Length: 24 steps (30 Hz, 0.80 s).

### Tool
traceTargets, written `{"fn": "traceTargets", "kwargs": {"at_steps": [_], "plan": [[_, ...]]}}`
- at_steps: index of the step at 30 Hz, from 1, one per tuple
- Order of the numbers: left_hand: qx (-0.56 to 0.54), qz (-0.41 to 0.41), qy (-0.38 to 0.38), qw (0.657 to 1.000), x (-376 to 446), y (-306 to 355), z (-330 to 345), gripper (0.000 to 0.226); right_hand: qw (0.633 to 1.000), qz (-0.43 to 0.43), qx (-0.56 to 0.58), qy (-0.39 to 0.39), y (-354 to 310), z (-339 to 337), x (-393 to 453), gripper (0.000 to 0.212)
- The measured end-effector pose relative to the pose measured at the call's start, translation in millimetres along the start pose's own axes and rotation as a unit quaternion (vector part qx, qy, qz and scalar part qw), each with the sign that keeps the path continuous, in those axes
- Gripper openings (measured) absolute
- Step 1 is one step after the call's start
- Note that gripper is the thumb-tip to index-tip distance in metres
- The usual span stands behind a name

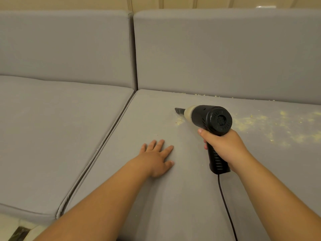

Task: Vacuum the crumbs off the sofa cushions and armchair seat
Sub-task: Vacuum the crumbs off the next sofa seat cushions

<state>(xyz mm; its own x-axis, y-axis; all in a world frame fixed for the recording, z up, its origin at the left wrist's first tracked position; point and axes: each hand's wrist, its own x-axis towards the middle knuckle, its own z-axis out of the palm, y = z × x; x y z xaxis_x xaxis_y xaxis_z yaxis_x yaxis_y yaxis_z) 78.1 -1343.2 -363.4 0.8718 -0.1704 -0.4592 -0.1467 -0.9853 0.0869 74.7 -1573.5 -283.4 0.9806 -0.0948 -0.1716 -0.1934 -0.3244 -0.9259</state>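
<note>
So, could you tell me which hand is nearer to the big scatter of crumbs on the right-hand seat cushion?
The right hand. It grips the vacuum handle just beside the crumbs, which lie to its right. The left hand rests flat on the cushion, farther left, beyond the vacuum.

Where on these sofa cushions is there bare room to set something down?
The left seat cushion looks bare up to the seam. The right seat cushion is bare around the left hand. Crumbs crowd it right of the vacuum, along the backrest too.
</note>
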Motion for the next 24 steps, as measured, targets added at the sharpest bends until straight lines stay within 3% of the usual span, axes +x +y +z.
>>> {"fn": "traceTargets", "kwargs": {"at_steps": [5, 12, 19, 24], "plan": [[-0.008, -0.009, -0.013, 1.0, 0, -3, 0, 0.068, 0.998, 0.001, -0.052, -0.03, -1, 1, -4, 0.023], [-0.008, -0.02, -0.028, 0.999, 3, 8, -5, 0.07, 0.998, 0.0, -0.054, 0.043, -1, -13, -5, 0.02], [-0.001, -0.026, -0.03, 0.999, 6, 10, -5, 0.071, 0.999, 0.024, -0.029, 0.015, -2, -23, -10, 0.025], [0.0, -0.022, -0.028, 0.999, 5, 9, -6, 0.071, 0.998, 0.03, -0.02, 0.059, -2, -27, -14, 0.028]]}}
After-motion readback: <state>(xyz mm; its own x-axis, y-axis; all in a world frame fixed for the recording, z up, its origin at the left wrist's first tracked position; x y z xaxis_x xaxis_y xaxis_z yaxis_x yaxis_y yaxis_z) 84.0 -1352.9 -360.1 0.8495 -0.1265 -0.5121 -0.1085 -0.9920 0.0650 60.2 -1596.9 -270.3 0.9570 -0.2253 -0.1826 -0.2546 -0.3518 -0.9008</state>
